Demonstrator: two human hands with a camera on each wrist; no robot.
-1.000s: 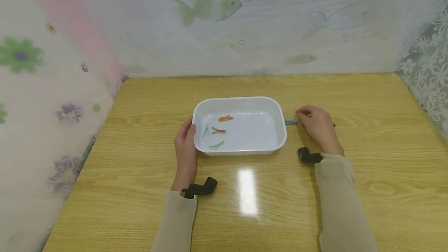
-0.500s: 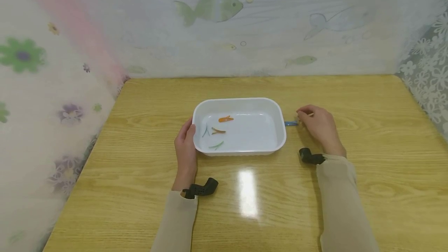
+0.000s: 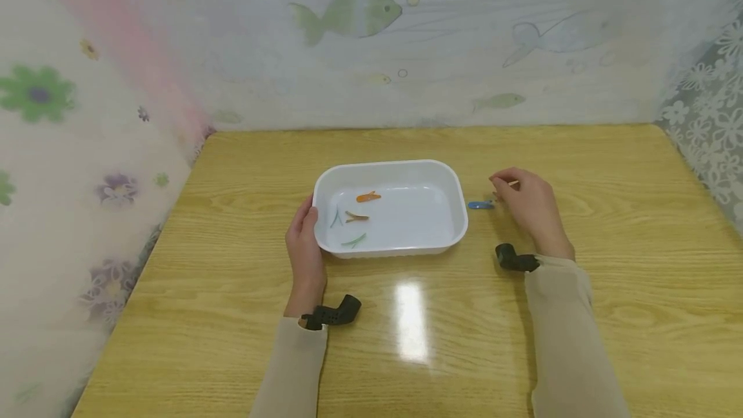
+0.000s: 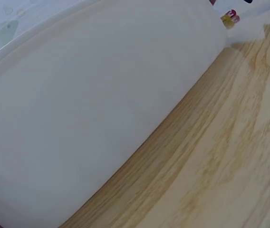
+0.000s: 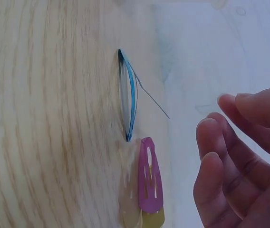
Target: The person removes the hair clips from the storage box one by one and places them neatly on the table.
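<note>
In the head view, the left hand (image 3: pixel 306 250) grips the left end of the white tray (image 3: pixel 415 218), thumb at the rim and fingers against the outer wall. The tray is at mid-frame; toward its left side lie an orange clip (image 3: pixel 368 197), a brown clip (image 3: pixel 358 217), a pale blue clip (image 3: pixel 335 217) and a green clip (image 3: pixel 354 241).

The right hand (image 3: pixel 528 208) is right of centre, near a blue clip (image 3: pixel 480 205) on the counter (image 3: pixel 232 263), just beside the tray's right end. The right wrist view shows its fingers loosely bent at lower right, with nothing visible between them; I cannot tell whether thumb and forefinger touch. A purple clip (image 5: pixel 151 202) is at bottom centre there, partly in front of a yellow clip (image 5: pixel 152 219).

In the left wrist view, the tray's side fills the upper left. A painted wall (image 3: pixel 261 50) spans the top of the head view.
</note>
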